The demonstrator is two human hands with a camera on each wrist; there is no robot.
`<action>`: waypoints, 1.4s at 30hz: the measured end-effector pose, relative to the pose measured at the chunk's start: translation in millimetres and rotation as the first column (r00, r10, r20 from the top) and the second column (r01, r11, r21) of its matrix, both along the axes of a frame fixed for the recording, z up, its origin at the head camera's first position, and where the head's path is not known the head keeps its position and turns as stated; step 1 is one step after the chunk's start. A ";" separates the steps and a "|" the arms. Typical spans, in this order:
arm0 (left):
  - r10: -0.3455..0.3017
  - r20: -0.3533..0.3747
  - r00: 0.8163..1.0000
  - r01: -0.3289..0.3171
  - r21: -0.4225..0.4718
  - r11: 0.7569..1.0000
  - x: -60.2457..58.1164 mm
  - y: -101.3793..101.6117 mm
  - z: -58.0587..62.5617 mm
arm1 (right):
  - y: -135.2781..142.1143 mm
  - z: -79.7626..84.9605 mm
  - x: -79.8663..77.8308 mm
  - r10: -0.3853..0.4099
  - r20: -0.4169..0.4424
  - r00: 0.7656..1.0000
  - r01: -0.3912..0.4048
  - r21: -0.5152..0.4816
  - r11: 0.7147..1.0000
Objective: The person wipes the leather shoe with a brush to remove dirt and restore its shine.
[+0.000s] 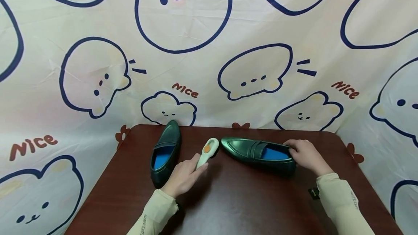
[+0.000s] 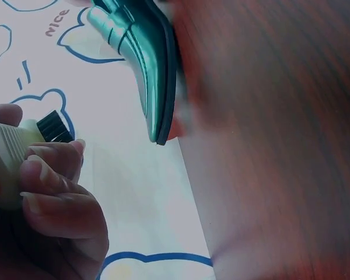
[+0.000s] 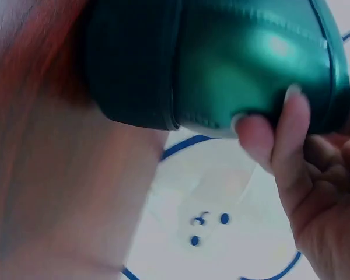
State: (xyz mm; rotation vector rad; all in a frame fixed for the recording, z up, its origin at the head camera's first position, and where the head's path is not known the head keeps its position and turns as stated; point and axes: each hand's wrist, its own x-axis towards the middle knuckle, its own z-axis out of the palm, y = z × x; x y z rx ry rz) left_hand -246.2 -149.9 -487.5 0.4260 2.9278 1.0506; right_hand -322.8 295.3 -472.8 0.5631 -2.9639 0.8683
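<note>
L grip [image 1: 185, 176]: fingers closed round handle of brush [image 1: 207, 151], pale grn w/ orange patch, dk bristles [image 2: 53, 127]. Brush tip is just short of toe of shoe A [image 1: 240, 148], dk grn, blue insole [image 1: 274, 154]. R grip [image 1: 308, 156]: holding shoe A by heel rim; fingertips on outer heel per R wrist view. Shoe A at R side of bench [image 1: 254, 202], toe to L; sole contact w/ bench can't be confirmed at this angle. Shoe B [image 1: 170, 137], matching grn, stands upright at L, toe to far edge, just beside L grip. Bkgd: printed cloth [image 1: 183, 21], blue-outlined figures, "NICE" lettering.
</note>
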 end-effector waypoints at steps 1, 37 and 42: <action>0.003 0.003 1.000 -0.003 0.004 1.000 -0.1 0.5 0.2 | -1.6 0.4 -0.8 -0.004 -0.040 0.999 0.005 0.027 1.000; 0.015 0.014 1.000 -0.015 0.008 1.000 -3.3 3.2 -9.8 | -18.0 8.1 -44.6 -0.062 0.214 0.975 0.021 0.188 0.982; 0.011 0.023 1.000 -0.011 0.017 1.000 -4.5 4.6 -8.8 | -15.5 3.0 -43.7 -0.037 0.261 0.965 0.017 0.080 0.997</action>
